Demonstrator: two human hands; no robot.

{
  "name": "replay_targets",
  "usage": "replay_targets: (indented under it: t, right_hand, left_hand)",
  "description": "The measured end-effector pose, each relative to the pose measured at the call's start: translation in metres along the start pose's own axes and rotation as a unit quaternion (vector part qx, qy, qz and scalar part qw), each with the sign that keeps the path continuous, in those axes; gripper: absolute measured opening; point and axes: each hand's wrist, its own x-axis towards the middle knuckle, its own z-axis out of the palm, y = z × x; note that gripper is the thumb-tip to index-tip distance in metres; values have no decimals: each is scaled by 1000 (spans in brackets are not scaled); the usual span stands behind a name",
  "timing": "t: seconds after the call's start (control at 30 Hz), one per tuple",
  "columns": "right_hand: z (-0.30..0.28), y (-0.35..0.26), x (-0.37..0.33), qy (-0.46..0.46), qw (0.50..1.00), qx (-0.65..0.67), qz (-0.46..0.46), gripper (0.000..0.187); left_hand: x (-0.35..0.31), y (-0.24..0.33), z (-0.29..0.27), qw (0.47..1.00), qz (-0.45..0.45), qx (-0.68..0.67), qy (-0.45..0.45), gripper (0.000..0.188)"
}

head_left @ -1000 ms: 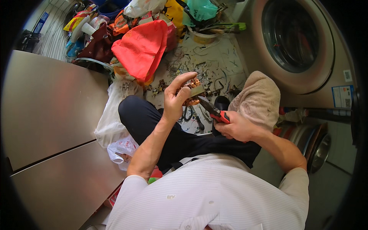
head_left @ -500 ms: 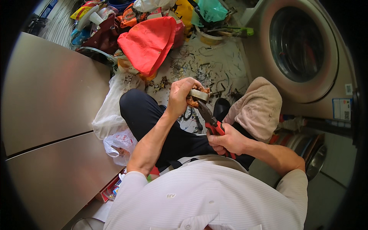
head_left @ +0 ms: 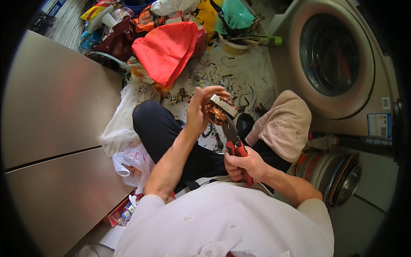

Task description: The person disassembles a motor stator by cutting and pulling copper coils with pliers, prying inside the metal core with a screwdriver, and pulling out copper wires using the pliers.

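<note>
My left hand (head_left: pixel 198 110) is wrapped round a copper-wound motor core (head_left: pixel 224 107), a squarish metal block with copper coils bulging out on its near and far sides. Its thumb side is up and the fingers pass along the far side of the block. In my right hand (head_left: pixel 247 164) is a pair of pliers (head_left: pixel 231 133) with red and black handles, gripped round the handles. The dark jaws point up at the near coil and meet its right edge; whether they bite on wire I cannot tell.
Wire scraps (head_left: pixel 214 77) litter the floor beyond my hands. A red bag (head_left: pixel 165 51) and other clutter lie at the far left. At the right stand a washing machine (head_left: pixel 282 55) and stacked basins (head_left: pixel 349 184). A beige cloth (head_left: pixel 287 124) covers my right knee; plastic bags (head_left: pixel 132 165) sit at left.
The core has turned in my left hand, showing more of its metal side and near coil. My left fingers have stretched further over it. My right hand and the pliers have shifted slightly left and nearer me.
</note>
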Motion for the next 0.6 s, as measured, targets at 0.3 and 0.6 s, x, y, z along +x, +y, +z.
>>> replay_targets:
  t: [0.3, 0.6]
  right_hand:
    - [-13, 10, 17, -19, 999, 9, -31, 24]
    - [-13, -3, 3, 45, 994, -97, -17, 36]
  left_hand:
    - [-3, -15, 22, 971, -6, -146, 190, 44]
    - [-3, -1, 3, 989, -3, 16, 150, 34]
